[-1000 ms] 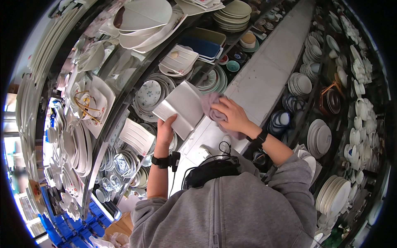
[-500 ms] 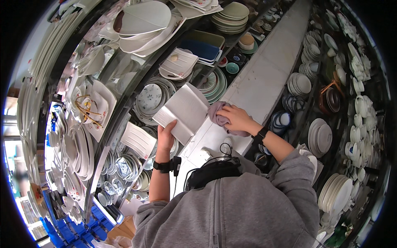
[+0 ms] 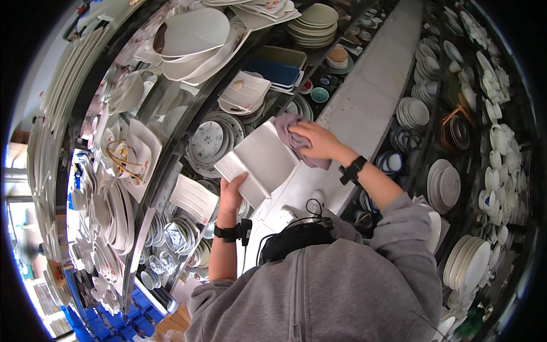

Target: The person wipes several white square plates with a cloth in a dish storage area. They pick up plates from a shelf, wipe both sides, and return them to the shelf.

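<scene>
Crockery aisle: cloth [image 3: 292, 135] back over the dish's far right edge

Pale tiled floor [image 3: 370, 80] runs away between rows of tableware; shelving [image 3: 147, 225] packed with plates on the left, stacked bowls [image 3: 413, 114] on the right; white two-section dish [image 3: 265, 159] is held up in front of the person, tilted, above the near end of the aisle; left hand [image 3: 231, 196] grips it at the near left edge, thumb on the upper face, fingers hidden underneath; right hand [image 3: 319, 142] has the bunched grey-mauve cloth under the fingers, part of it hanging toward the near right.

Change: half a second ago the cloth sat out at the right corner, lower and nearer the person; now it has gone farther and a bit left, lapping over the far right edge; left hand keeps the same hold, dish angle about the same; so I'd read the dish as the steady part, the cloth as the moving one; ridge and the left section lie uncovered; can't tell how hard the cloth presses.

Around it: floral plates [image 3: 208, 139] just left of the dish, lower down; ribbed white plate [image 3: 195, 198] nearer, left of the left hand; blue tray [image 3: 276, 74] farther off; neither hand touches any of these.
</scene>
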The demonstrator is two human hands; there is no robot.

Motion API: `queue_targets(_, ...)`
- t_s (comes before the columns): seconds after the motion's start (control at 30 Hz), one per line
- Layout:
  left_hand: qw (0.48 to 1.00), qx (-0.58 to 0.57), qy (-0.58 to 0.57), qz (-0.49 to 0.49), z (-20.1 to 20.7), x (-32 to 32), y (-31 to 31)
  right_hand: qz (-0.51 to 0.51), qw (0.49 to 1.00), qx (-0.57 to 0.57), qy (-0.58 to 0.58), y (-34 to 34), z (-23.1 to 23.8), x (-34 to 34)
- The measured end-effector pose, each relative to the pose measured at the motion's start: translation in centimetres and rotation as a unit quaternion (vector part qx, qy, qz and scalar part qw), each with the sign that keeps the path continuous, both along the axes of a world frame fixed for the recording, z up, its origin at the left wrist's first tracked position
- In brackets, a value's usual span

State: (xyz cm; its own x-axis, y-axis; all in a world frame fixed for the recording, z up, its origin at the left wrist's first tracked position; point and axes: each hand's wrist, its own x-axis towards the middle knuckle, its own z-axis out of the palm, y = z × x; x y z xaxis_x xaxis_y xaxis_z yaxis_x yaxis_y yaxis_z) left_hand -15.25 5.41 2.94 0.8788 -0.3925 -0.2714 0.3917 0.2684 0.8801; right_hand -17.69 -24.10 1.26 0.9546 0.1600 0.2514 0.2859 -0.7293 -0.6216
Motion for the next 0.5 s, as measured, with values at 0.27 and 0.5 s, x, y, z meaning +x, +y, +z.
queue_targets(0.27, 0.999, 0.013, -0.037, 0.023, -0.5, 0.9, 0.4, -0.031, 0.995, -0.011, 0.095, -0.1, -3.1, -6.0)
queue_targets(0.5, 0.995, 0.06, -0.064, -0.049, -2.2, 0.7, -1.6, 0.064, 0.972, -0.133, -0.183, 5.9, 8.7, -2.7)
